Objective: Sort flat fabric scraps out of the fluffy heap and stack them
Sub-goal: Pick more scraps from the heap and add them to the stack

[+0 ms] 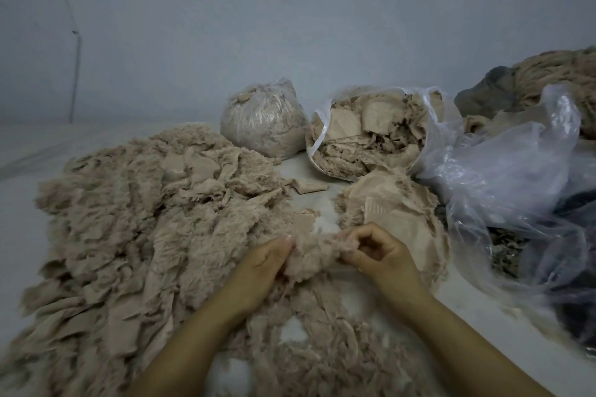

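A wide heap of beige fluffy fabric (129,219) covers the left and middle of the pale floor. Both hands hold one fluffy beige scrap (311,253) stretched between them, just above the heap's right edge. My left hand (261,264) pinches its left end, and my right hand (380,251) pinches its right end with curled fingers. Directly behind my right hand lies a small stack of flat beige scraps (396,206), ribbed backing side up. Flat pieces also show among the fluff in the heap.
An open clear plastic bag (371,132) full of beige scraps lies at the back centre. A tied bag (263,119) of the same stuff stands left of it. Crumpled clear plastic (516,171) over dark fabric fills the right side. A lone flat scrap (306,186) lies on the floor.
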